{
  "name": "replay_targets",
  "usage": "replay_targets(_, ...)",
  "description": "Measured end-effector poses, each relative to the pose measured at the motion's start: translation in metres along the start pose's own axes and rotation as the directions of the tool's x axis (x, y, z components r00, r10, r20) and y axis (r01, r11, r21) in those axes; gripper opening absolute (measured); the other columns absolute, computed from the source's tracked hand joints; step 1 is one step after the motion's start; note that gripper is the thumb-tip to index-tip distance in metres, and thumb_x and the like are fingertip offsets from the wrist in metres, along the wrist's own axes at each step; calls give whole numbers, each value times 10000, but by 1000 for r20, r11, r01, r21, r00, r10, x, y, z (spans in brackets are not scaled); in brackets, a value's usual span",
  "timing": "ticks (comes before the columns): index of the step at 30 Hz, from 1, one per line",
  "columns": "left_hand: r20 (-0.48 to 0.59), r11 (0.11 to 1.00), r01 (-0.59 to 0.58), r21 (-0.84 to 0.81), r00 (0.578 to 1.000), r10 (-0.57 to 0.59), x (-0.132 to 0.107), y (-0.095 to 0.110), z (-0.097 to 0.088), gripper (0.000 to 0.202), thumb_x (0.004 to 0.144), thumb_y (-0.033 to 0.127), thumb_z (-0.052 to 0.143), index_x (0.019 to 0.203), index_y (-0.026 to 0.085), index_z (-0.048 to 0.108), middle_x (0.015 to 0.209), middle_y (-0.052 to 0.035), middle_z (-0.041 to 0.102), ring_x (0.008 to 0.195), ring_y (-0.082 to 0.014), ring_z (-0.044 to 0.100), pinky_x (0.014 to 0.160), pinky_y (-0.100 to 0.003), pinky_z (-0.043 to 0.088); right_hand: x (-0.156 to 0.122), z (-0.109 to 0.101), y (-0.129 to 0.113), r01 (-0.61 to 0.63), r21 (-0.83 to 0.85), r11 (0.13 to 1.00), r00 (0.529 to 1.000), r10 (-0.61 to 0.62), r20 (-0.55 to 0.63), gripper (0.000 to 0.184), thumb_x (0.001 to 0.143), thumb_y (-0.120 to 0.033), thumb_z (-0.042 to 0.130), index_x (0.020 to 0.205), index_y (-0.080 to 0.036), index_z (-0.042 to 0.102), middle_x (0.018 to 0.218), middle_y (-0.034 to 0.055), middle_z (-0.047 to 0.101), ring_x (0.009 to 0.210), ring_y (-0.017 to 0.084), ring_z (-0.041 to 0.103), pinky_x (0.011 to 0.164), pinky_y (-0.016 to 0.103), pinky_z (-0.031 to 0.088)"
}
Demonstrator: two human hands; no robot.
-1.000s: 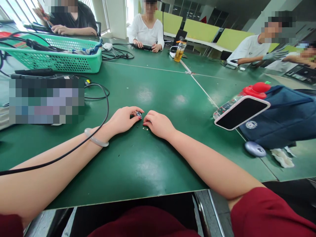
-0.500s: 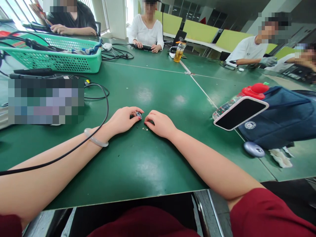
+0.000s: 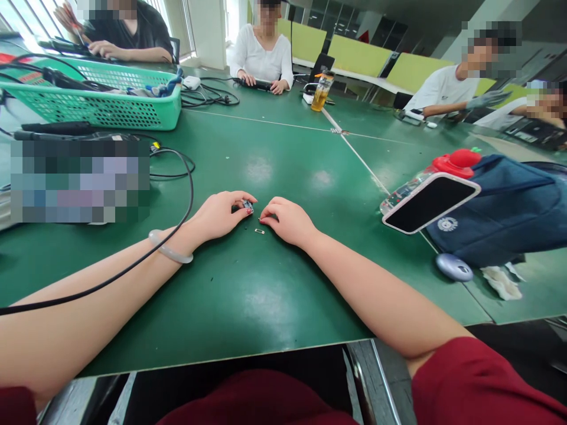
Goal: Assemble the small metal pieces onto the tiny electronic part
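Observation:
Between the thumb and fingers of my left hand [image 3: 221, 213] is a small grey-blue part with fine detail, perhaps a small circuit board [image 3: 248, 206]; its exact kind is too small to tell. My right hand [image 3: 289, 221] rests just to the right, thumb and fingertips pinched together near the table. A tiny speck shows at those fingertips, too small to name. On the green table [image 3: 261, 295], just below the gap between both hands, lies a small flat pale metal piece [image 3: 259, 231] with a slot in it. The two hands are apart.
A black cable [image 3: 133, 262] passes over my left forearm. At left stand a green basket [image 3: 133, 112] of cables and a blurred-out object [image 3: 80, 183]. To the right are a phone [image 3: 432, 203], a blue bag [image 3: 509, 206] and a mouse [image 3: 454, 267]. Several people sit around.
My hands stay almost in place; the right fingertips have shifted very slightly, and a speck at them now shows. A gloved hand of the person at right has lifted and opened.

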State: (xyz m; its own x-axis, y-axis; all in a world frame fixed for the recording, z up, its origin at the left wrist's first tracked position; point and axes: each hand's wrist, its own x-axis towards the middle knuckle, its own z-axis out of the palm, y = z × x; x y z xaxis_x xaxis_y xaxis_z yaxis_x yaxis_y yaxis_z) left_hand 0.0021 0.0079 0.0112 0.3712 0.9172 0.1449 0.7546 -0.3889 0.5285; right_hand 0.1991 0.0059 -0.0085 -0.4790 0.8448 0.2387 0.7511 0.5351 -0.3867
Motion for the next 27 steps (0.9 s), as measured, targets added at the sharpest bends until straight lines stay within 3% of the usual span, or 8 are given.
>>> replay_targets(8,-10,1000,-10,17,1000,10,0,-2,1,325,835,389,516,1107,277,655,960,-6,704,866,-197,636,766,-307,462,1,2,-6,73,-281,957,997,-61,50,219,945,-286,472,951,-173,660,1015,57,600,777,140,579,654,266,383)
replay_targets(11,-11,1000,-13,1,1000,13,0,-4,1,298,808,378,564,1063,265,669,971,-9,705,892,-200,641,796,-308,471,1,3,-5,89,-317,944,995,-73,63,244,961,-289,433,977,-163,642,1023,68,587,762,141,572,639,269,374)
replay_targets(19,-7,999,3,-41,1000,-3,1,-4,1,286,712,415,686,929,230,666,907,-22,710,849,-209,650,767,-327,481,0,3,-2,49,-117,992,999,-51,-9,184,950,-240,446,937,-173,618,997,56,580,819,147,555,692,263,399)
replay_targets(23,24,997,-13,-78,1000,15,-1,-2,1,312,660,439,725,857,212,640,874,-17,703,802,-197,643,709,-310,477,-2,2,-9,106,-28,994,992,-108,-60,172,946,-233,448,933,-179,611,1004,50,579,830,138,551,719,251,409)
replay_targets(27,32,988,-68,-139,997,73,-2,-2,3,324,655,447,728,858,212,636,866,-6,699,814,-188,639,741,-310,476,-4,2,-13,133,-12,991,988,-133,-78,181,944,-243,454,923,-176,621,1011,50,583,819,134,555,716,249,412)
